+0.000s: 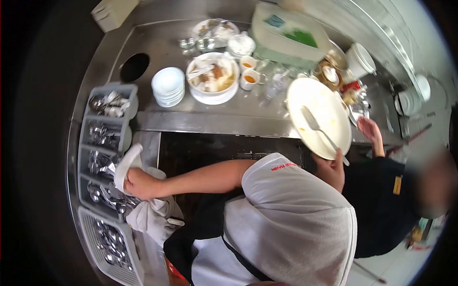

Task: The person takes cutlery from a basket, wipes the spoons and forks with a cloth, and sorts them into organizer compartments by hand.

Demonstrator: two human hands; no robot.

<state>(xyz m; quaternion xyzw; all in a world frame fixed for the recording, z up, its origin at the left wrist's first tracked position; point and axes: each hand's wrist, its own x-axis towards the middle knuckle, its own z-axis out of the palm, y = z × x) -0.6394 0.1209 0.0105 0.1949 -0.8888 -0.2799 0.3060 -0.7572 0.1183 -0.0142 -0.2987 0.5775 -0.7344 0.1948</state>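
Observation:
My right arm reaches across to the left, and my right hand is closed in a fist around a white cloth. One end of the cloth flares up above the fist. More bunched cloth hangs below it, with a small pale handle-like end sticking out. Just left of the hand stands a grey cutlery holder with several compartments of spoons and forks. A pale perforated basket of cutlery stands below it. My left hand is not visible.
A co-worker in black stands at the right, one hand holding a large plate with a fork on it. Stacked small dishes, a food-soiled bowl, cups and a translucent tub stand on the steel counter.

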